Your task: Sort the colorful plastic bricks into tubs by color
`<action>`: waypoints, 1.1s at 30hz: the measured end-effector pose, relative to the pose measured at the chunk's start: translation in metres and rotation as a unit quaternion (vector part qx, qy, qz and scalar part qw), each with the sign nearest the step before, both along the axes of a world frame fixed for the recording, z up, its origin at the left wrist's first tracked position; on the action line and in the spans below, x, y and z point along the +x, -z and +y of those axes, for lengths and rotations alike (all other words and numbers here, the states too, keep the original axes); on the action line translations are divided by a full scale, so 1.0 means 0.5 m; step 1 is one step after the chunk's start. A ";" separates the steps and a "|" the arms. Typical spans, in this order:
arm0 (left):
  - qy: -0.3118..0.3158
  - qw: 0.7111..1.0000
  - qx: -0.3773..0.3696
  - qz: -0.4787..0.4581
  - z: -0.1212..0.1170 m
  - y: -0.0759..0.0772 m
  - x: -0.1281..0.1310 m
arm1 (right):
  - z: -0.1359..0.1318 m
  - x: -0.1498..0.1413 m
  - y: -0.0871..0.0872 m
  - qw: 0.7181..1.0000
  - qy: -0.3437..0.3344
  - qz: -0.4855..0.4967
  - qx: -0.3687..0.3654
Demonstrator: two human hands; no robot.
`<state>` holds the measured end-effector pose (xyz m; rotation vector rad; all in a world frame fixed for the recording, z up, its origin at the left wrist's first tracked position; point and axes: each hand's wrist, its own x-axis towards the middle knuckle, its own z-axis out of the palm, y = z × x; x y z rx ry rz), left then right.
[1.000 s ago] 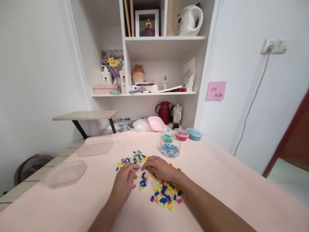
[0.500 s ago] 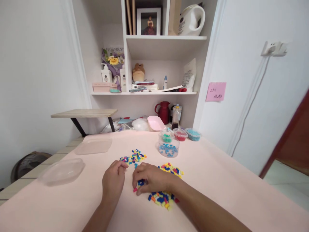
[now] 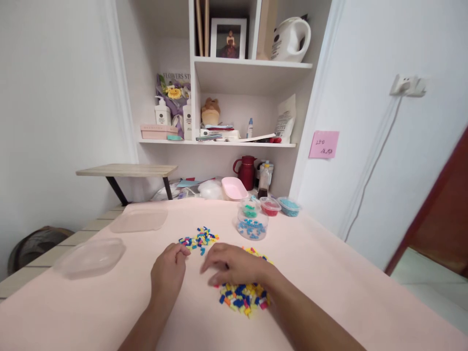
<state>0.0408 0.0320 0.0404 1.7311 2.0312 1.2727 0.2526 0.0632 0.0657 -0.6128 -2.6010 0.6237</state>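
Note:
My left hand [image 3: 169,272] rests on the pink-covered table with its fingers curled in. Whatever those fingers may hold is hidden. Just beyond it lies a small pile of tiny coloured plastic pieces [image 3: 202,238], in blue, yellow, white and pink. Hovering over the left side of a larger pile of the same pieces [image 3: 244,297] is my right hand [image 3: 236,264], palm down. Its thumb and fingers are apart, slightly blurred, and nothing shows between them. The hand and forearm cover the middle of this pile.
Clear tubs hold blue pieces [image 3: 252,229], green pieces [image 3: 250,211], red pieces [image 3: 270,207] and light-blue pieces [image 3: 289,206]. At left lie a clear container [image 3: 91,258] and a flat clear lid [image 3: 139,222]. A pink basin [image 3: 234,188] and red jug [image 3: 246,173] stand behind.
My right hand has lifted a little and opened, its fingers moving off the blue and pink pieces by its fingertips. The left hand stays curled. The whole view has shifted slightly.

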 end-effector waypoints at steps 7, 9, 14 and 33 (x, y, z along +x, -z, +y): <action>-0.005 0.999 -0.029 0.016 -0.001 -0.008 0.000 | 0.016 0.006 0.018 0.996 -0.053 -0.078 -0.011; -0.007 0.999 -0.037 0.018 -0.002 -0.008 0.000 | 0.018 0.031 0.002 0.998 -0.026 -0.051 -0.036; -0.006 0.999 -0.037 0.035 -0.005 -0.005 -0.001 | 0.013 0.051 -0.034 0.995 0.102 -0.001 -0.010; 0.000 0.995 -0.088 0.055 0.016 -0.010 -0.026 | -0.082 -0.056 0.066 0.880 0.207 -0.165 0.395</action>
